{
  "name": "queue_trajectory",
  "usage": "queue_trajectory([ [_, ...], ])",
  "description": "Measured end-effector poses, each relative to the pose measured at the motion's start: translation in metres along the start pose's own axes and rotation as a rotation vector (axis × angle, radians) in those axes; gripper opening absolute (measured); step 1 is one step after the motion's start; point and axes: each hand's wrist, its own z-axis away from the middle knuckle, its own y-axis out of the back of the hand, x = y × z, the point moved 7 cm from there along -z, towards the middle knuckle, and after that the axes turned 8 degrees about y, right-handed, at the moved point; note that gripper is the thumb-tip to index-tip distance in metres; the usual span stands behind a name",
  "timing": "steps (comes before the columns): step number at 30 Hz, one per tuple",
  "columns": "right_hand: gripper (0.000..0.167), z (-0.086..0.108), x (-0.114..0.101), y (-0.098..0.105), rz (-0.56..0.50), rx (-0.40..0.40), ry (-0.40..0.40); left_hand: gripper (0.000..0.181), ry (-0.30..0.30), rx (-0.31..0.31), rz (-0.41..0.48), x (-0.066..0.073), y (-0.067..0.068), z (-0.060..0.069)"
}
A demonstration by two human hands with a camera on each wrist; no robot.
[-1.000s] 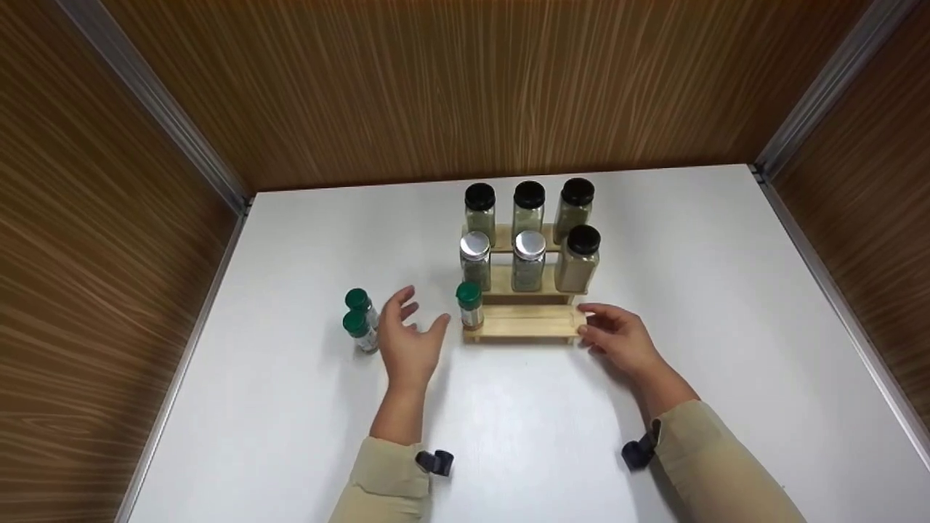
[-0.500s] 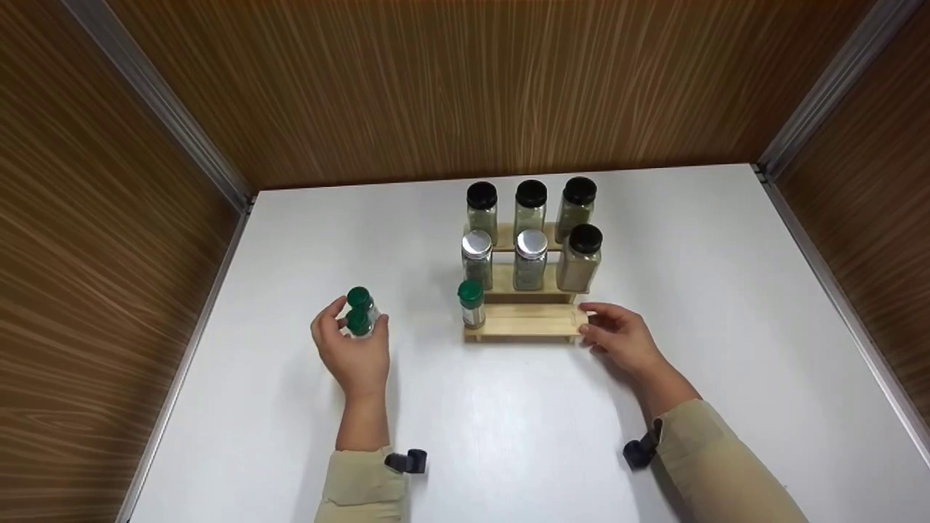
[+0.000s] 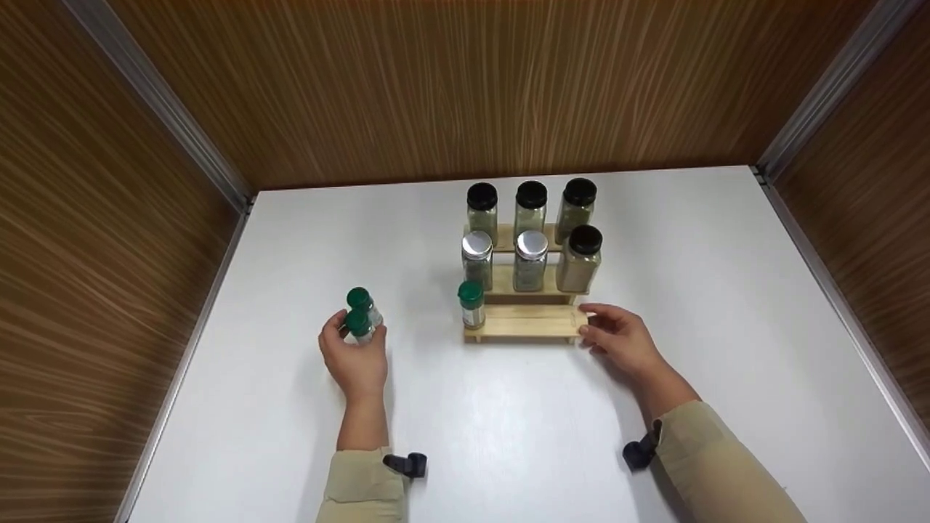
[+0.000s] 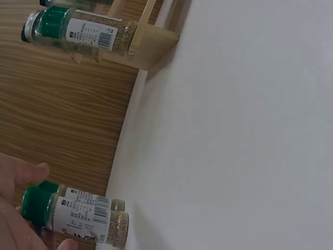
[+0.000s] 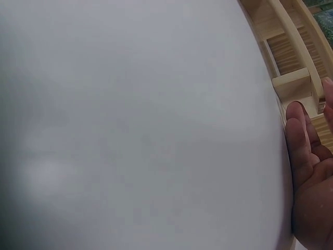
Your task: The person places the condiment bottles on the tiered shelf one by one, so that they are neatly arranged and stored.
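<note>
In the head view, two green-capped spice jars stand close together on the left of the table. My left hand (image 3: 354,363) curls its fingers and thumb about the nearer jar (image 4: 86,221), whose labelled lower body stays visible in the left wrist view. Just behind it is the farther jar (image 3: 360,299). A stepped wooden spice rack (image 3: 530,321) stands right of centre, and my right hand (image 3: 621,341) holds the right end of its lowest shelf between thumb and fingers. One more green-capped jar (image 3: 471,305) stands on that shelf's left end.
Silver-lidded jars (image 3: 530,265) and a black-lidded jar (image 3: 579,261) fill the middle shelf. Several black-lidded jars, one of them a pale green jar (image 3: 530,211), stand on the top shelf. Wood-grain panels (image 3: 465,87) enclose the white table (image 3: 508,436) at back and sides.
My left hand has moved left from beside the rack to the two loose jars, then drawn back slightly around the nearer one. My right hand has stayed at the rack's end.
</note>
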Motion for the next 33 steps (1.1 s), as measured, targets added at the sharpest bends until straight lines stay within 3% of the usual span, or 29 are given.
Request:
queue_trajectory([
  [12,0.044,0.001,0.000,-0.001,0.004,-0.005,-0.012,0.050,0.070,-0.046,0.029,-0.016,-0.001,-0.007],
  [20,0.044,0.001,-0.001,0.001,0.020,0.000,-0.009,0.048,0.085,-0.101,0.051,-0.014,-0.002,0.000],
  [27,0.043,0.000,0.001,0.001,0.029,-0.001,-0.001,0.050,0.036,-0.129,0.056,0.007,-0.002,0.012],
  [33,0.044,0.000,0.000,0.000,0.014,-0.005,-0.001,0.050,-0.090,-0.139,0.061,0.035,-0.006,0.023],
])
